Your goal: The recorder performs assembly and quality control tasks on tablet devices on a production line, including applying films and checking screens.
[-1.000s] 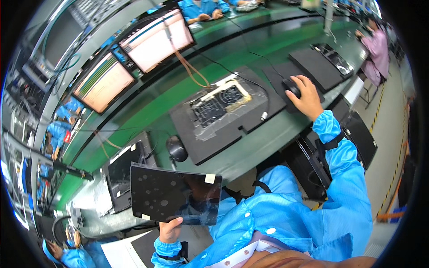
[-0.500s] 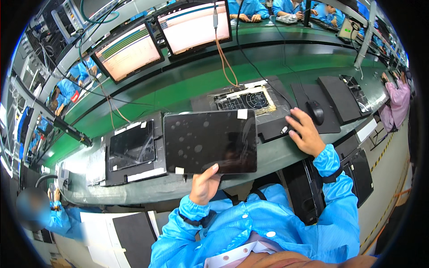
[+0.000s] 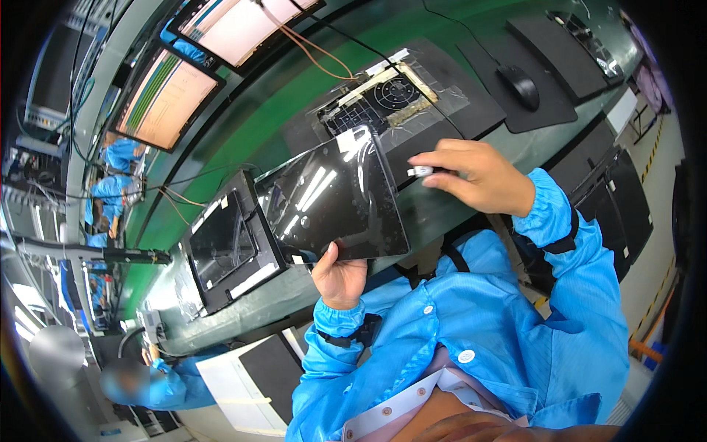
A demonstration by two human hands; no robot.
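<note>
My left hand (image 3: pixel 341 281) grips the lower edge of a tablet (image 3: pixel 328 202), thumb on its glass front. The tablet is tilted above the bench; its dark, glossy screen reflects the lights, and small white stickers sit at its edges. Just right of the tablet, my right hand (image 3: pixel 482 179) pinches a white-tipped cable plug (image 3: pixel 421 172) between thumb and fingers. The plug points toward the tablet's right edge with a gap between them. A black cable (image 3: pixel 434 110) comes down from above toward this hand.
Left of the held tablet, a second tablet (image 3: pixel 221 247) lies on a black pad. Behind is a taped test fixture (image 3: pixel 379 96) with a ring pattern. A mouse (image 3: pixel 520 87) rests on a mat at right, near a black foam block (image 3: pixel 556 59). Two monitors (image 3: pixel 168 96) stand behind.
My right hand has gone from open fingers above the plug to pinching it, lifted beside the tablet. The tablet is now tilted more. The whole view has turned and shifted.
</note>
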